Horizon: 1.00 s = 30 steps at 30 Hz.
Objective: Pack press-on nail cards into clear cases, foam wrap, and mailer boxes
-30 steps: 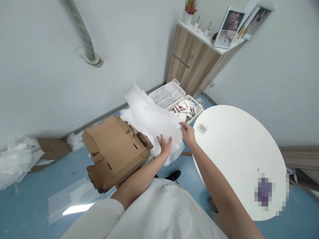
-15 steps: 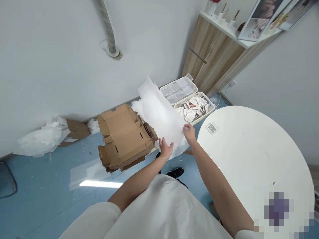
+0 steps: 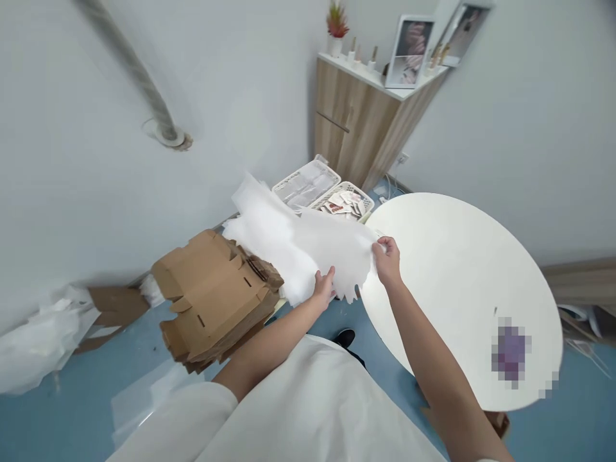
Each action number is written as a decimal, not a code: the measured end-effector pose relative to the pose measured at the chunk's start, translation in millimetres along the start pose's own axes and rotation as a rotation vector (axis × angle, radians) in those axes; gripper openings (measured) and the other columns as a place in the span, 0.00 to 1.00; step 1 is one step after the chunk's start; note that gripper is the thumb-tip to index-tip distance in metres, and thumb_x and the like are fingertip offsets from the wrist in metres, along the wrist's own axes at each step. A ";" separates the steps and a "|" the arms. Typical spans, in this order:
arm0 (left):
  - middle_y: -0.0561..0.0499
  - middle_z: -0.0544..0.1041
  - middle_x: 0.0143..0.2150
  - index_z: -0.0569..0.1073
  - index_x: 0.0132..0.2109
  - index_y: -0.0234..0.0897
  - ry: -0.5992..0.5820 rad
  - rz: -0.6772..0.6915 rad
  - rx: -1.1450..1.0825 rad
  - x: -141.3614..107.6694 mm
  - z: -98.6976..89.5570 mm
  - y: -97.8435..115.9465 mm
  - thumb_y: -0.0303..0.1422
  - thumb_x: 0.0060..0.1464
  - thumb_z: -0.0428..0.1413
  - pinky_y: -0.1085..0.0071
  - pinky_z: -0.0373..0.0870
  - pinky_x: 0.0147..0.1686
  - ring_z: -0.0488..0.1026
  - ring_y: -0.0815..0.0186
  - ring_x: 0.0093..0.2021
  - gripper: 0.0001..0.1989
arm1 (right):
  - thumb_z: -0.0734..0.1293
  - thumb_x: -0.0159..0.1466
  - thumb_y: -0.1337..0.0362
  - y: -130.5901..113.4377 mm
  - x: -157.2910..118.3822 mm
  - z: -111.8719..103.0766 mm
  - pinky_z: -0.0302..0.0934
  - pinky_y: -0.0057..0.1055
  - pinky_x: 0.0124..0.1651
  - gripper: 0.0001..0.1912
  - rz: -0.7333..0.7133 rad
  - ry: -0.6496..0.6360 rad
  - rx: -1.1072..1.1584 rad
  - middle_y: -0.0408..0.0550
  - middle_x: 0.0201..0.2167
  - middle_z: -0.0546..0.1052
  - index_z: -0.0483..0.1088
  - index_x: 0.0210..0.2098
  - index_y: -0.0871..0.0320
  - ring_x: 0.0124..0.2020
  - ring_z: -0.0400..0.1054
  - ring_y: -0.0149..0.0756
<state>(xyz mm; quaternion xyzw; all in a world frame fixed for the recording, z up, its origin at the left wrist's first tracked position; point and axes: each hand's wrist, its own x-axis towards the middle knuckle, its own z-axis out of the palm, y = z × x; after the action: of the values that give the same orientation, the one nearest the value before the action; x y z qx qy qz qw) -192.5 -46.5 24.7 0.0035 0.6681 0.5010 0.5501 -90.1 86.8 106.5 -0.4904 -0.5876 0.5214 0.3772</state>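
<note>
A thin white foam sheet (image 3: 332, 247) stretches between my hands, lifted off a stack of similar white sheets (image 3: 269, 234). My right hand (image 3: 386, 260) pinches its right edge, over the rim of the round table. At the sheet's lower edge is my left hand (image 3: 324, 286), closed with thumb and fingers near the sheet; what it grips there is too small to tell. Flattened brown cardboard boxes (image 3: 212, 289) lie piled to the left of the sheets.
Behind the sheets are a basket of clear packets (image 3: 308, 186) and a basket of printed cards (image 3: 344, 202). A white round table (image 3: 457, 276) stands right, a wooden cabinet (image 3: 356, 109) behind. Plastic-wrapped material (image 3: 43, 340) lies left on the floor.
My right hand has moved right, drawing one sheet away from the stack toward the round table. The view has turned right, and the small clear box on the table is now covered.
</note>
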 end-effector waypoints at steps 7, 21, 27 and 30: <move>0.40 0.67 0.53 0.45 0.61 0.38 -0.151 0.223 0.121 -8.5 86.0 -3.2 0.31 0.46 0.59 0.69 0.68 0.43 0.70 0.64 0.46 0.40 | 0.62 0.52 0.59 34.1 -48.8 -126.2 0.53 0.25 0.26 0.12 0.026 0.371 0.047 0.40 0.29 0.64 0.60 0.35 0.55 0.22 0.54 0.25; 0.39 0.68 0.51 0.59 0.55 0.34 -0.289 0.398 0.743 -4.0 182.3 -54.4 0.32 0.48 0.55 0.68 0.66 0.44 0.66 0.60 0.51 0.26 | 0.61 0.51 0.59 144.0 -164.8 -242.7 0.60 0.35 0.37 0.11 0.380 0.430 -0.199 0.48 0.33 0.74 0.69 0.30 0.57 0.31 0.67 0.36; 0.42 0.71 0.43 0.65 0.48 0.33 -0.259 0.403 1.000 -5.4 177.5 -71.1 0.32 0.45 0.57 0.67 0.65 0.42 0.69 0.60 0.44 0.21 | 0.58 0.53 0.61 163.2 -168.7 -246.9 0.60 0.36 0.40 0.11 0.432 0.382 -0.267 0.47 0.33 0.74 0.69 0.32 0.56 0.34 0.67 0.37; 0.44 0.71 0.41 0.63 0.51 0.33 -0.199 0.443 1.125 -4.4 180.1 -69.3 0.33 0.44 0.57 0.68 0.65 0.40 0.69 0.61 0.43 0.25 | 0.57 0.54 0.62 168.6 -167.6 -248.3 0.60 0.37 0.40 0.13 0.412 0.335 -0.362 0.46 0.34 0.74 0.68 0.35 0.56 0.35 0.66 0.38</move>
<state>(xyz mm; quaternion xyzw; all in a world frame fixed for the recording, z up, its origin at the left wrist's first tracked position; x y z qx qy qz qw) -19.8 36.4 0.5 0.4792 0.7589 0.1710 0.4065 217.1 -19.6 -5.2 -0.7371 -0.4890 0.3860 0.2619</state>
